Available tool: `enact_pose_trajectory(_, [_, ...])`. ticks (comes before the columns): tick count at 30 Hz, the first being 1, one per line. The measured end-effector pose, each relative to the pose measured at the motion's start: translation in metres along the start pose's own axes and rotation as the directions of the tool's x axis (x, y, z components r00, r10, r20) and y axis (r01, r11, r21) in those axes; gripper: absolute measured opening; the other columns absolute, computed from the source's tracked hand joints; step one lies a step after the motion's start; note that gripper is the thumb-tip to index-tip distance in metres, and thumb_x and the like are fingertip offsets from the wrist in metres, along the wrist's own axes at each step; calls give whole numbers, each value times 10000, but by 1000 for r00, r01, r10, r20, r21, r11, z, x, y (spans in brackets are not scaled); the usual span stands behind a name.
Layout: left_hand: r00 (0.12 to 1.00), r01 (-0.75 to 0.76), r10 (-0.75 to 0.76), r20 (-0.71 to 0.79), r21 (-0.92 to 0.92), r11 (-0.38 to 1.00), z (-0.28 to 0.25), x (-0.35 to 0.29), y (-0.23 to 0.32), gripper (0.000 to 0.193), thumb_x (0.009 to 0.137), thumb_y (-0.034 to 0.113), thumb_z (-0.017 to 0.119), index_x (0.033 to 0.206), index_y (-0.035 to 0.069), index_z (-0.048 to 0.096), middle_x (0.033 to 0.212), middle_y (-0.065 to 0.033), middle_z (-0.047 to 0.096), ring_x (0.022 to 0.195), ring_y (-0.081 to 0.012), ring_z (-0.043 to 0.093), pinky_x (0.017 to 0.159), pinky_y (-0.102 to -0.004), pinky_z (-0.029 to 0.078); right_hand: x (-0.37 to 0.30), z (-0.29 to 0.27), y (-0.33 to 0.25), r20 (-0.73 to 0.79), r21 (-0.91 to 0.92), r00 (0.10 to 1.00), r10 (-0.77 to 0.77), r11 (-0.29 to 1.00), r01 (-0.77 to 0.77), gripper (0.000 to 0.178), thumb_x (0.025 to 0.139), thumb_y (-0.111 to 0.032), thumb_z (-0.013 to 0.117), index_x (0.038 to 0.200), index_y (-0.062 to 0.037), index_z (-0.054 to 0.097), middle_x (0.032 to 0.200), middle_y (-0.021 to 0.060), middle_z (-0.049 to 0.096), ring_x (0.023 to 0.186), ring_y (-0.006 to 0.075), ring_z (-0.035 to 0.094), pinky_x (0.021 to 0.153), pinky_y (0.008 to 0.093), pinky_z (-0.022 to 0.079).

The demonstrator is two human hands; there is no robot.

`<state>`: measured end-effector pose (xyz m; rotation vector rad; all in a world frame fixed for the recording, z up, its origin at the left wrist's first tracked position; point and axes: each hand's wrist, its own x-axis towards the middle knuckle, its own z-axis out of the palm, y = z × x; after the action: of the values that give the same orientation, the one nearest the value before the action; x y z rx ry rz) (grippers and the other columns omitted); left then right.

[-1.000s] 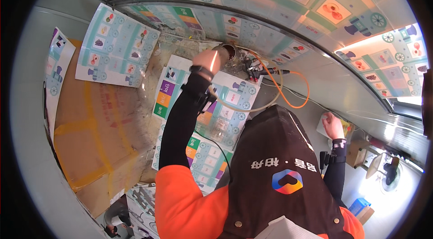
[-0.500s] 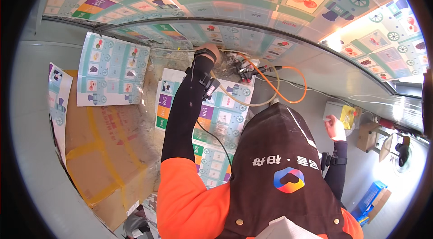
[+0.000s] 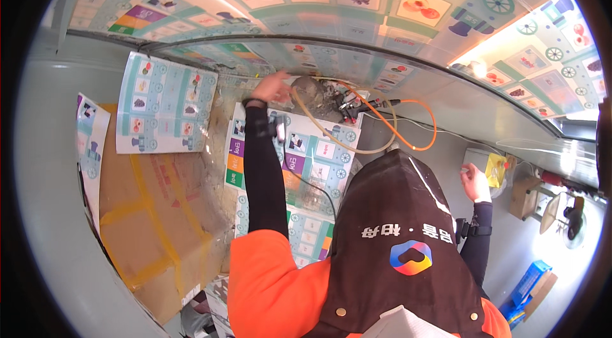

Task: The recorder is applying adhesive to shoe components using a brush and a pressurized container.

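Round object, grey: upper centre of frame, just right of left hand

Upper left: printed card, fruit pictures, captions too small to read. Left, below it: cardboard, yellow tape, faded red print including an arrow.

Upper centre: left hand, nearer of the two to the round object; fingers extended and somewhat apart, nothing seen in its grasp. Object lies immediately to its right; contact cannot be told. Outline rounded, no clear long axis.

Centre: sheets, purple, orange and green blocks, white lettering.

Right of object: fitting, black with red parts; orange hose, looped rightward.

Lower centre: apron, brown, white lettering, multicoloured ring-like logo.

Right: right hand, well apart from object, fingers loosely curled; cannot tell whether anything is held. Near it, packet, yellow.

Lower right: crate, blue.
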<state>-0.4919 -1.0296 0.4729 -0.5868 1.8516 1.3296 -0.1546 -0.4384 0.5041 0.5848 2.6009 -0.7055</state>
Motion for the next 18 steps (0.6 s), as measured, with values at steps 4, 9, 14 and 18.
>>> enact_pose_trajectory(4, [702,-557,703,-114,528,641,11,13,-90,557,875,210,662,1392,60,520,1279,-173,628,1192,-342,593,1017,-448,458,-12,-3,7,6,-58,999,48,997,-48,299,863,-175,653,1111,-7,658,825,207,699,822,367,698,789,409,550])
enact_pose_trajectory(9, [267,-571,941,-207,752,328,71,44,-81,378,885,263,715,1240,137,684,1284,-120,644,1233,-353,553,1100,-463,385,-15,0,8,28,-98,999,-33,995,35,299,862,-168,647,1111,-3,656,828,204,701,827,377,695,797,415,547])
enact_pose_trajectory(14, [204,-531,904,-376,733,425,84,75,-90,210,955,238,614,1121,177,729,1160,9,717,1233,-309,576,1140,-615,263,-20,-6,-24,38,-87,999,-2,996,5,282,876,-165,651,1124,-31,655,823,168,702,783,301,704,744,386,547])
enact_pose_trajectory(18, [188,-462,813,-551,681,569,112,80,-84,209,944,125,543,1042,181,720,1203,-1,707,1326,-302,523,1191,-649,95,-28,-5,-14,75,-159,995,58,986,-45,289,880,-172,648,1133,-33,655,833,172,704,788,305,704,745,388,549])
